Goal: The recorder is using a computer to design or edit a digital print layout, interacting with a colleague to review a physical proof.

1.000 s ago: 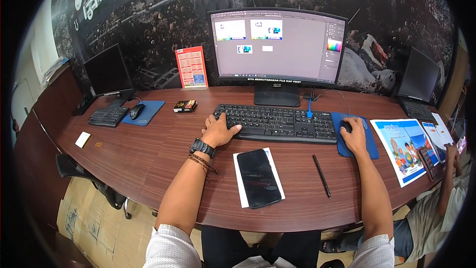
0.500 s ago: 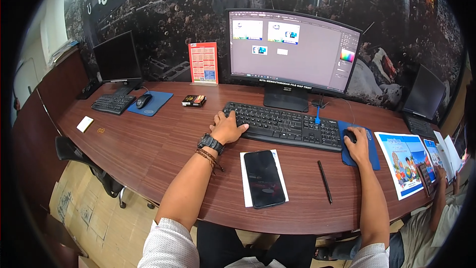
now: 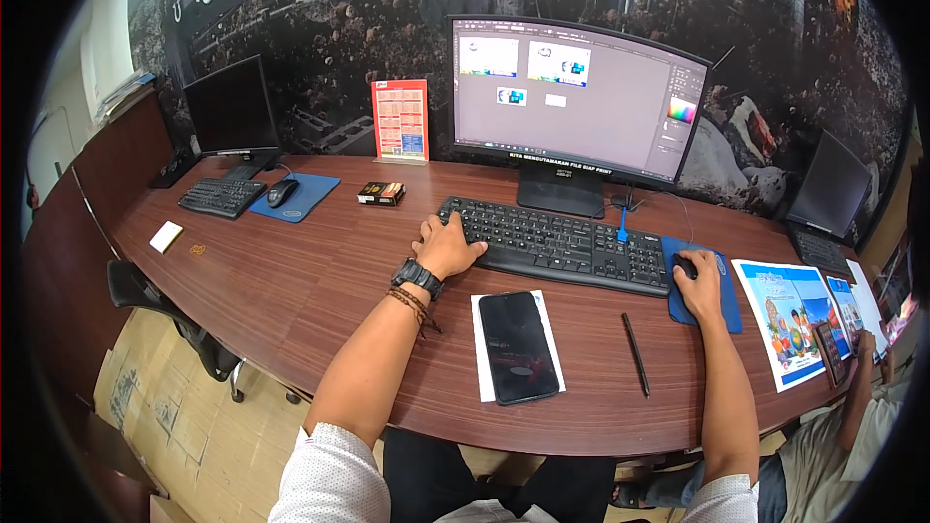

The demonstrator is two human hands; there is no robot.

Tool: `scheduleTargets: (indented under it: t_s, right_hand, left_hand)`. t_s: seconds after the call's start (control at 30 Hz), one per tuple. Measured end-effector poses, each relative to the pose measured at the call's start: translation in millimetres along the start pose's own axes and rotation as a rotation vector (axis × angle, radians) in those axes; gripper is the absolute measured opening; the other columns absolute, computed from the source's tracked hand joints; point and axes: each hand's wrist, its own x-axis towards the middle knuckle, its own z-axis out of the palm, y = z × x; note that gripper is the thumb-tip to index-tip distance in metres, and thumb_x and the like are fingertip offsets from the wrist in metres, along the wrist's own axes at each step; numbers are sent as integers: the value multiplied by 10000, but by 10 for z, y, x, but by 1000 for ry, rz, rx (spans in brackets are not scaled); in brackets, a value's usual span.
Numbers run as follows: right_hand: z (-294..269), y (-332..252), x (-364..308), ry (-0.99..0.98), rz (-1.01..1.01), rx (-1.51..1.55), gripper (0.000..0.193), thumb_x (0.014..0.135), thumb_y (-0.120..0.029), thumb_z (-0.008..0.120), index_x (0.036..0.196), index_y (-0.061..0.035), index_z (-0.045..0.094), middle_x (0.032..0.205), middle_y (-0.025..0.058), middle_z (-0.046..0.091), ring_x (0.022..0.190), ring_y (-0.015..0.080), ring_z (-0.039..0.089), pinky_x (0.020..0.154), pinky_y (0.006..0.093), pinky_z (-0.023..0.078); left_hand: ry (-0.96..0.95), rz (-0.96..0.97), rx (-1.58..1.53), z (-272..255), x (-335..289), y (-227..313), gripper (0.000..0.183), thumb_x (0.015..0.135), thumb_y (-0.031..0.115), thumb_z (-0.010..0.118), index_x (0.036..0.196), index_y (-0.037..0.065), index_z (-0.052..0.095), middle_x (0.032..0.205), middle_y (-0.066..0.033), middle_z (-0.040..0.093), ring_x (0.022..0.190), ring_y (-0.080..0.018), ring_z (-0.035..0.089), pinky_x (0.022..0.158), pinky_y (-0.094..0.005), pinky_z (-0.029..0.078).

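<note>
My left hand [image 3: 448, 248] rests at the left end of a black keyboard [image 3: 567, 248], its fingers apart on the keys and its thumb out along the front edge. A dark watch and a beaded bracelet circle that wrist. My right hand [image 3: 704, 292] is closed over a black mouse [image 3: 686, 265], which sits on a blue mouse pad [image 3: 730, 314]. Behind the keyboard stands a wide monitor [image 3: 601, 126] with several small picture layouts on a grey workspace. Between my forearms a dark phone [image 3: 520, 349] lies on white paper [image 3: 483, 378], and a black pen [image 3: 635, 354] lies farther right.
At left are a dark monitor [image 3: 232, 107], another keyboard [image 3: 221, 198] and a mouse [image 3: 281, 194] on its pad. A small black box [image 3: 380, 194] lies before a red stand-up card [image 3: 400, 121]. Colourful printed sheets [image 3: 790, 324] lie at right, near another person's hand [image 3: 864, 344] by a phone [image 3: 831, 353].
The whole picture has shifted slightly. My hands keep their places on the keyboard and mouse. At far right, the other person's white papers have changed position a little.
</note>
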Motion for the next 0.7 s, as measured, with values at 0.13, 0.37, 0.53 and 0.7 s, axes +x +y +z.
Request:
scheduleTargets:
  t_s: [0.13,0.37,0.53,0.7]
  right_hand:
    - [-7,7,-3,8,15,-37,321,785,-150,693,1079,-20,693,1117,154,577,1073,337,586,953,406,464]
    - [-10,2,-9,8,14,-48,324,793,-152,689,1090,-23,681,1128,150,576,1089,336,580,960,404,458]
    - [-7,7,-9,3,17,-33,328,803,-157,689,1102,-22,676,1133,154,567,1091,335,575,960,403,455]
    - [-5,42,-11,5,3,-26,332,804,-157,692,1106,-20,678,1126,162,563,1084,337,575,956,404,456]
  left_hand:
    - [0,6,1,11,5,-6,822,847,481,715,1448,19,395,1446,-312,347,1395,-459,287,1076,-639,300]
    - [5,14,9,5,5,-6,800,849,477,710,1434,19,412,1442,-311,353,1384,-455,305,1068,-631,313]
    - [-14,16,23,-16,13,-10,801,857,487,700,1437,18,409,1445,-311,351,1388,-455,299,1071,-630,312]
    - [-35,15,8,-47,-25,16,937,844,583,679,1496,-1,344,1486,-316,315,1415,-462,271,1100,-599,305]
